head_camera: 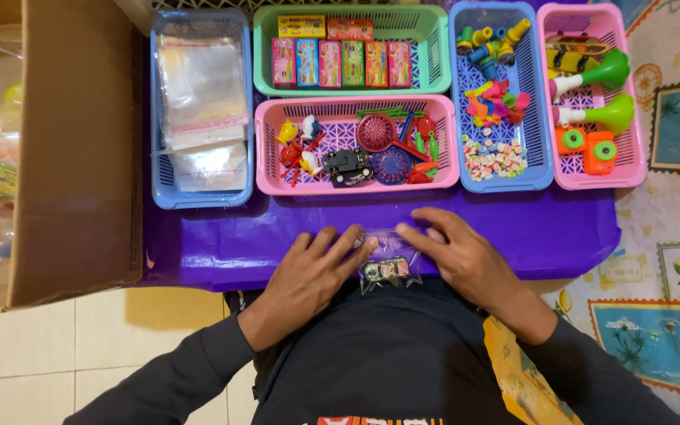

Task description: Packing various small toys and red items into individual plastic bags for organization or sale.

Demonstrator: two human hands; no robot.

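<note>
Both hands rest flat on the near edge of the purple worktop [513, 232], pressing on a small clear plastic bag [388, 264] that lies between them and hangs a little over the edge toward the person's body. The left hand [312, 271] has its fingers spread and laid on the bag's left side; the right hand [454, 256] lies palm down on the right side, its fingertips on the bag's upper part. Neither grip is closed around anything: the fingers are extended and pin the bag rather than pinch it. Inside the bag sits a small toy car [386, 270], seen through the film. The bag looks light, thin and floppy, probably slippery under dry fingers, and it should crease easily; the car is the only stiff, weighty part, so the bag will likely sag around it when lifted. The safest hold seems to be a pinch at the top edge of the film, or a grasp around the car itself through the plastic. Behind the hands stand a pink basket [269, 149] of mixed small toys, a green basket [434, 47] of coloured boxes, a blue basket [159, 102] of spare clear bags, and two more baskets at the right.
</note>
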